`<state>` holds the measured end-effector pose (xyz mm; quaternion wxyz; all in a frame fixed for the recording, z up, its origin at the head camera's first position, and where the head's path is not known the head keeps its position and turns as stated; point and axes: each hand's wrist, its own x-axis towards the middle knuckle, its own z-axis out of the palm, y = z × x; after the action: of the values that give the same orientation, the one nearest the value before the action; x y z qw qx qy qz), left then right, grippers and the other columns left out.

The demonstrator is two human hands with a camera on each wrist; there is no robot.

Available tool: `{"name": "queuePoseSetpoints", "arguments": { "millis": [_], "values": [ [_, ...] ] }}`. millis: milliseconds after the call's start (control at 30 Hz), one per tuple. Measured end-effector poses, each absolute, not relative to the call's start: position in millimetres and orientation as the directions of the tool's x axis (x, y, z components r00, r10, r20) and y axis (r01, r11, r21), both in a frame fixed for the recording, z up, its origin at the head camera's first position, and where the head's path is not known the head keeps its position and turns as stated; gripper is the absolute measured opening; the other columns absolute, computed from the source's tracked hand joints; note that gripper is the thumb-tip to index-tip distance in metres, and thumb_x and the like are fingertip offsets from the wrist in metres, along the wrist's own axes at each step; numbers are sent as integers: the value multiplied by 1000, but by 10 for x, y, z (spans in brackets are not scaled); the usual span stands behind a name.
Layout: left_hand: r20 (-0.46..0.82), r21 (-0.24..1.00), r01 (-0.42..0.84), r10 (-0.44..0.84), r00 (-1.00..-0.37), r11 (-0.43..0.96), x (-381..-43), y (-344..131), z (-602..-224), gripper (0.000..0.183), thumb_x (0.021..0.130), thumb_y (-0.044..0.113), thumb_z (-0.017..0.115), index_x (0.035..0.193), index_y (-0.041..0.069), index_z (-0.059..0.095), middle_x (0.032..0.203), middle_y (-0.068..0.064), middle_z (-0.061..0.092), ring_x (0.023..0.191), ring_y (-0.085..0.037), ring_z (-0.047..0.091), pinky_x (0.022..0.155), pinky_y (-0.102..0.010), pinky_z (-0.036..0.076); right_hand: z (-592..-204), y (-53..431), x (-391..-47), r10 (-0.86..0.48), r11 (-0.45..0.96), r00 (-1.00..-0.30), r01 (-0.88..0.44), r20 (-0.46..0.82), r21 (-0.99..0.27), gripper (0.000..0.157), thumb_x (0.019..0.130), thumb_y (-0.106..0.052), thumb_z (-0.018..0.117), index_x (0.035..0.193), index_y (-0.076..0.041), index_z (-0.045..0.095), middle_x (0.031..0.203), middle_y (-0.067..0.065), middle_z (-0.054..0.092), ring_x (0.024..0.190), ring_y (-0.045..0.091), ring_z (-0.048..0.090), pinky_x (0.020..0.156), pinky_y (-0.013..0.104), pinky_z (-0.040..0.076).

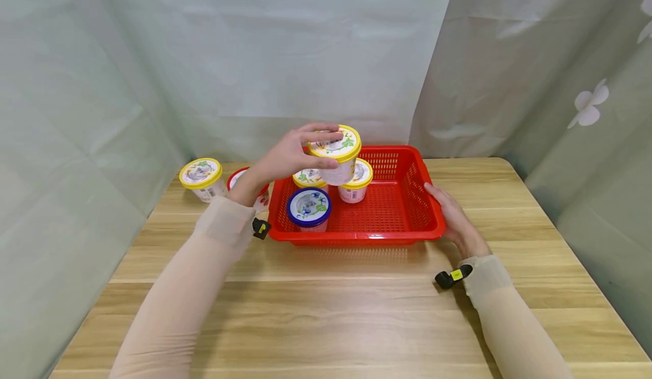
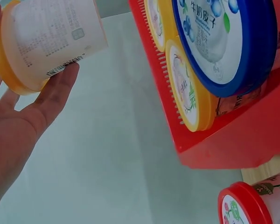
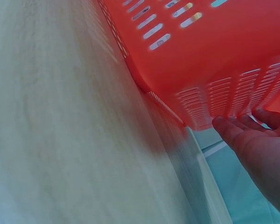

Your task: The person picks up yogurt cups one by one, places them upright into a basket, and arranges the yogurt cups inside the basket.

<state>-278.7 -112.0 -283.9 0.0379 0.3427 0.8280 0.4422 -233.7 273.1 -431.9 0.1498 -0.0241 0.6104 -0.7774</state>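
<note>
My left hand (image 1: 292,153) grips a white tub with a yellow lid (image 1: 333,146), thumb and fingers spread round its lid and side, above the red plastic basket (image 1: 379,236). In the left wrist view the tub (image 2: 60,37) is tilted and its printed side shows. Inside the basket stand a blue-lidded tub (image 1: 308,206) and two more yellow-lidded tubs, one at the back (image 1: 360,175) and one partly hidden (image 1: 308,178). My right hand (image 1: 455,220) holds the basket's right side; in the right wrist view its fingers (image 3: 240,133) touch the outer slotted wall.
Left of the basket, a yellow-lidded tub (image 1: 202,176) and a red-lidded tub (image 2: 245,205) stand on the wooden table (image 1: 326,311). My left forearm partly covers the red-lidded one in the head view. Pale curtains (image 1: 285,45) hang behind and at both sides.
</note>
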Motion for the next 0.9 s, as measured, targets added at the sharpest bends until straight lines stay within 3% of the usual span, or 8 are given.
{"name": "queuePoseSetpoints", "arguments": {
  "millis": [333,633,900],
  "values": [
    [204,709,554,625,-753,436,-2849,-1032,-2904,58,90,32,84,144,19,65,156,5,48,144,-20,38,112,-45,41,-4330,2729,-2355,-288,-240,-949,202,-129,-950,46,111,-43,45,144,-11,39,116,4,66,100,17,69,83,34,61],
    [99,685,527,654,-750,502,-2848,-914,-2918,58,93,43,77,146,26,63,158,7,44,144,-22,36,107,-45,45,-4331,2738,-2359,-289,-237,-949,202,-129,-950,44,111,-43,45,142,-11,40,115,3,66,99,17,69,82,34,61],
    [94,679,554,691,-716,481,-2876,-804,-2953,59,92,41,78,147,26,62,158,7,45,145,-19,37,109,-42,45,-4340,2754,-2352,-288,-228,-950,186,-116,-956,43,111,-43,44,141,-12,43,115,3,67,98,17,69,82,34,61]
  ]
}}
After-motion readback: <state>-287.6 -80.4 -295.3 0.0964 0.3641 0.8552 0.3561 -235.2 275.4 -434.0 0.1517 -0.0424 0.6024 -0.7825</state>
